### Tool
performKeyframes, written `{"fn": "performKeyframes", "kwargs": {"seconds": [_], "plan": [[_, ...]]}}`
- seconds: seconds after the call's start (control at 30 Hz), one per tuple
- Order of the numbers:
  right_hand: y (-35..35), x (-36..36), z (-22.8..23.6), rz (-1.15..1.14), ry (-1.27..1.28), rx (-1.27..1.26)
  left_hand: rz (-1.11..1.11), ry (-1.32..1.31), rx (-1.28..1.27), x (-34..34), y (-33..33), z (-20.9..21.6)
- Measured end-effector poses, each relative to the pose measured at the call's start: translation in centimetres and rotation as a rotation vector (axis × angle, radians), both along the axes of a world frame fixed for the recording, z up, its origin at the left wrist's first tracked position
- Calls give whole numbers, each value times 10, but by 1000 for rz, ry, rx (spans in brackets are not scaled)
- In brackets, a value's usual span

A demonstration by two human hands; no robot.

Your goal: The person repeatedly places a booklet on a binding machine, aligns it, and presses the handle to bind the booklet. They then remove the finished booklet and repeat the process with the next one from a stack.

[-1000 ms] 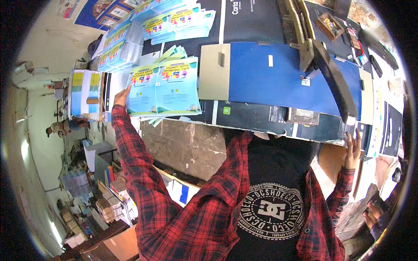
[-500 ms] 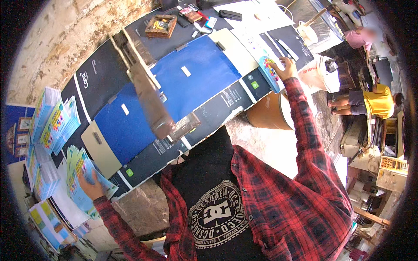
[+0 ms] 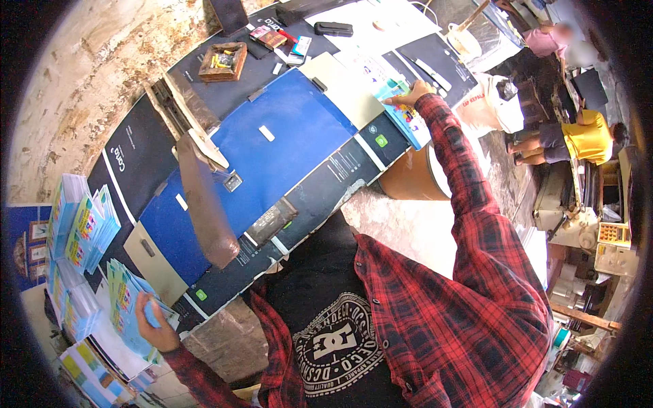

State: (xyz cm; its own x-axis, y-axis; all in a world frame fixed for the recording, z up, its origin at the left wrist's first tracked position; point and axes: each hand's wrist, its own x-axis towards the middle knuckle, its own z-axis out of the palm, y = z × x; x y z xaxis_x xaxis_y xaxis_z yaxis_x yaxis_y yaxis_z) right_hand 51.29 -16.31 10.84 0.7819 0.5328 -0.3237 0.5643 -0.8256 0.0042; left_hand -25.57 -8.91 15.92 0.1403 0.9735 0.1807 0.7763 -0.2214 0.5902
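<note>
My left hand (image 3: pixel 156 324) is at the left end of the table, thumb and fingers closed around the edge of a light blue booklet (image 3: pixel 124 306) in a fanned pile. At the far right, my right hand (image 3: pixel 416 95) grips a colourful booklet (image 3: pixel 407 121) at the table's edge, its fingertips on the upper side. Between my hands lie blue boards (image 3: pixel 289 109) with cream end panels (image 3: pixel 343 88). A long brown arm of a device (image 3: pixel 201 197) reaches over them, its near end blurred.
Stacked booklets (image 3: pixel 88 228) stand at the left. Along the back are a wooden box (image 3: pixel 223 62), a black case (image 3: pixel 333 28) and small packets (image 3: pixel 297 49). A brown drum (image 3: pixel 415 175) stands beside the table. A person in yellow (image 3: pixel 586 143) is at the far right.
My left hand has shifted nearer me, its fingers going from spread to curled. My right hand has moved left and away from me along the booklet. The view has shifted slightly.
</note>
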Motion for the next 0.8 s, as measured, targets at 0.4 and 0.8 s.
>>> {"fn": "performKeyframes", "kwargs": {"seconds": [0.4, 0.8], "plan": [[-36, 8, -3, -75, -217, 721, -867, -848, -359, 282, -72, -9], [-41, -203, 130, 638, 555, 311, -699, -575, -221, 243, -69, -9]]}}
